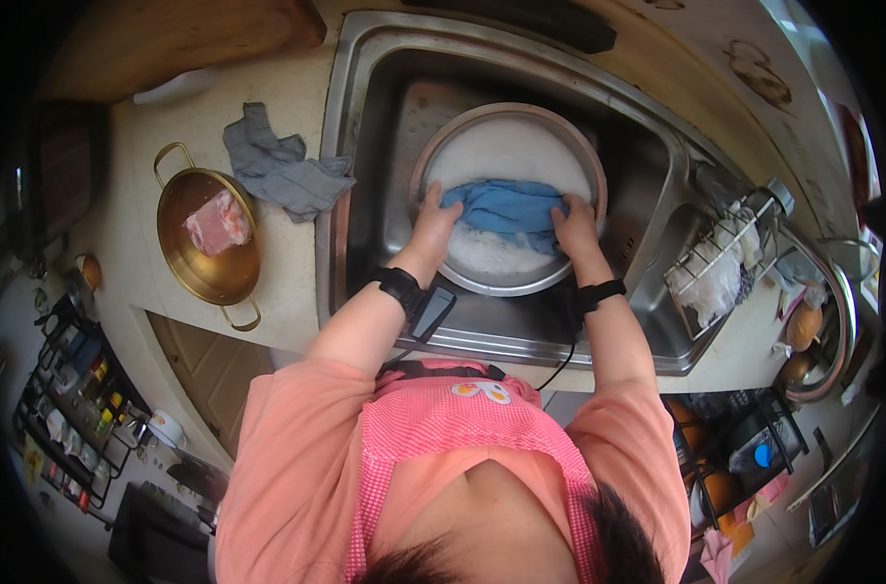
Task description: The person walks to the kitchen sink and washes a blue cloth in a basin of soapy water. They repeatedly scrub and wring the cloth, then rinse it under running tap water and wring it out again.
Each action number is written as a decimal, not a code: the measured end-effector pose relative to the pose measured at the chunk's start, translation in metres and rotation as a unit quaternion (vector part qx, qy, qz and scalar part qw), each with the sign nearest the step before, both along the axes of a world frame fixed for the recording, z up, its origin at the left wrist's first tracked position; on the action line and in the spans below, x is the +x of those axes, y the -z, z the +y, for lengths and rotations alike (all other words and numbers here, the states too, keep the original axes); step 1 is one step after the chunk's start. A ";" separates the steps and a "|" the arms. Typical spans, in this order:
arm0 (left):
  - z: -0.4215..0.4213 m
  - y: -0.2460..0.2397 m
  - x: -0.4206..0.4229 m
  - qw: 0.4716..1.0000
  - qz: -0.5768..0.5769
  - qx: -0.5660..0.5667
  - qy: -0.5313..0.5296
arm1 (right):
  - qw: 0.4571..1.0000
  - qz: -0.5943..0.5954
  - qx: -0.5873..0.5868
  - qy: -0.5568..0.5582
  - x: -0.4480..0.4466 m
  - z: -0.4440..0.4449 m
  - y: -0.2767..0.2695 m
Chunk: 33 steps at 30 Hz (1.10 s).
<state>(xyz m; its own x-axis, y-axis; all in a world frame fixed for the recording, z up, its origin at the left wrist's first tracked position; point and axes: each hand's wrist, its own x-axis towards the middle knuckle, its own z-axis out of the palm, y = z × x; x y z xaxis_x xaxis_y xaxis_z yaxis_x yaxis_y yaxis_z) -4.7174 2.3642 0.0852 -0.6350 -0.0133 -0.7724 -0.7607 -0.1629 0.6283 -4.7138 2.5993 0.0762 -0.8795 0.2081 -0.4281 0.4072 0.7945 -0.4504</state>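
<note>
A blue cloth point(512, 206) lies stretched across a round metal basin point(419, 164) of white, sudsy water. My left hand point(435, 225) grips the cloth's left end, and my right hand point(578, 226) grips its right end. Both hands are at the basin's inner sides, with some fingertips hidden by cloth and foam. The basin stands inside a stainless steel sink point(393, 109). To the left, a grey cloth point(286, 168) lies crumpled on the counter, one end over the sink's rim.
On the left counter point(282, 277), a brass-coloured two-handled pan point(227, 288) holds a piece of raw meat point(220, 223). A wire rack point(687, 317) with plastic bags and a curved metal faucet point(848, 321) are at the right. A wooden board point(187, 44) is at upper left.
</note>
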 end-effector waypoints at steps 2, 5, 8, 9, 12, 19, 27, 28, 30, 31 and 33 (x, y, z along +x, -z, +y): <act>0.005 0.012 0.005 0.997 -0.008 -0.061 0.046 | 0.997 0.066 0.043 -0.028 -0.001 -0.018 0.003; 0.008 0.025 0.006 0.995 -0.026 -0.082 0.053 | 0.974 -0.142 -0.070 -0.162 -0.001 -0.037 0.008; 0.012 0.026 0.006 0.998 -0.037 -0.056 0.019 | 0.994 -0.104 -0.021 -0.021 -0.010 -0.034 0.013; 0.013 0.024 0.005 0.999 -0.028 -0.038 0.003 | 0.994 -0.056 0.071 0.056 -0.016 -0.034 0.016; 0.025 0.016 0.002 0.978 -0.112 0.148 -0.094 | 0.990 -0.114 -0.053 0.058 -0.020 -0.042 0.013; 0.028 0.005 -0.012 0.911 -0.192 0.324 -0.167 | 0.913 -0.055 -0.404 -0.016 0.012 -0.097 -0.031; 0.045 -0.011 0.013 0.971 -0.083 0.203 -0.092 | 0.992 0.020 -0.121 0.012 0.001 -0.098 -0.053; 0.042 -0.013 0.011 0.972 -0.078 0.209 -0.071 | 0.989 -0.018 -0.148 -0.001 0.004 -0.100 -0.056; 0.038 -0.017 0.007 0.942 -0.159 0.271 -0.115 | 0.984 0.022 -0.166 -0.062 0.012 -0.103 -0.061; 0.037 -0.021 0.007 0.950 -0.181 0.241 -0.083 | 0.978 -0.031 -0.197 -0.061 0.016 -0.103 -0.062; 0.040 -0.031 0.012 0.973 -0.191 0.124 -0.038 | 0.989 -0.052 -0.135 -0.037 0.016 -0.096 -0.056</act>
